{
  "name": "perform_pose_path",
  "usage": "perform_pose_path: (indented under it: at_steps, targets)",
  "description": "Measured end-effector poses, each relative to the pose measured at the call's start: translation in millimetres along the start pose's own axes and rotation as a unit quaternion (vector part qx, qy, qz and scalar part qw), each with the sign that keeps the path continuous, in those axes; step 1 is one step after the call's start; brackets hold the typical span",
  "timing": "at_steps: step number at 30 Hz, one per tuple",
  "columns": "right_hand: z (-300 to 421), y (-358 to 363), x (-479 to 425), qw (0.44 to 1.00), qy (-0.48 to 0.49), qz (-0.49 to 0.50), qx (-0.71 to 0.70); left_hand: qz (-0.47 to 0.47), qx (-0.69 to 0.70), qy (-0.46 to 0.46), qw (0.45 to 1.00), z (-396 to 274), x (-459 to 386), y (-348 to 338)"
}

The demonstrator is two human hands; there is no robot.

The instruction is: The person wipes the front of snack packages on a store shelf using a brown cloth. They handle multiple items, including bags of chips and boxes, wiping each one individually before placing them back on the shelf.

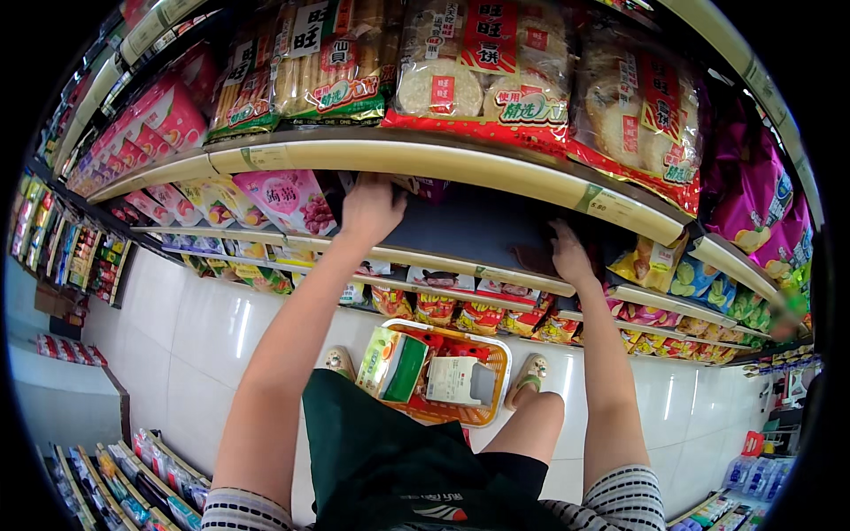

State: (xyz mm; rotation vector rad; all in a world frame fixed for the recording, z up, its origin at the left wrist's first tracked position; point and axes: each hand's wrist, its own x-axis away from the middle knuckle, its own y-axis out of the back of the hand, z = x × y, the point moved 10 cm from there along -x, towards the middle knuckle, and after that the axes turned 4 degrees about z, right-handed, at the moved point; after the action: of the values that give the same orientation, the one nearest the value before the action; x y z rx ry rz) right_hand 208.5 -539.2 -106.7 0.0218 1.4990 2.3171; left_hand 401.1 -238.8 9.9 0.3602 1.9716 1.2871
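My left hand [373, 209] reaches into a shelf bay, its fingertips hidden under the lip of the shelf above. Next to it on the left stands a pink grape-jelly bag [282, 199]. A dark purple package [425, 188] lies deeper in, just right of that hand. On the right side of the same bay, my right hand [570, 251] has its fingers over the shelf near a dark reddish-brown package [533, 259]; shadow hides whether they touch. Between both hands runs the dark shelf board [451, 229].
Overhead, a shelf holds large rice-cracker bags [485, 73] behind a cream price rail [425, 151]. Snack bags [475, 315] line the lower shelves. On the tiled floor between my feet sits an orange basket [498, 391] holding a green box [393, 364] and a white carton [458, 379].
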Motion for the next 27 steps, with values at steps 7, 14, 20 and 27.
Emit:
perform_pose_path:
  at_steps: [7,14,20,27]
  targets:
    - [-18.2,-1.4,-19.0,0.962,-0.18,-0.097,0.181,-0.084,-0.074,-0.122,0.986,-23.9,-41.9,-37.9]
    - [84.3,-61.4,-93.1,0.985,-0.08,-0.013,0.15,-0.075,-0.004,-0.116,0.99,12.3,-49.7,-29.9]
    - [203.7,-113.9,-128.7,0.997,0.014,0.006,0.075,-0.005,-0.042,-0.027,0.999,34.6,-58.8,-19.1]
    - [279.1,-160.0,-135.0,0.973,0.161,0.15,-0.068,-0.018,-0.004,-0.074,0.997,32.4,-60.9,-16.2]
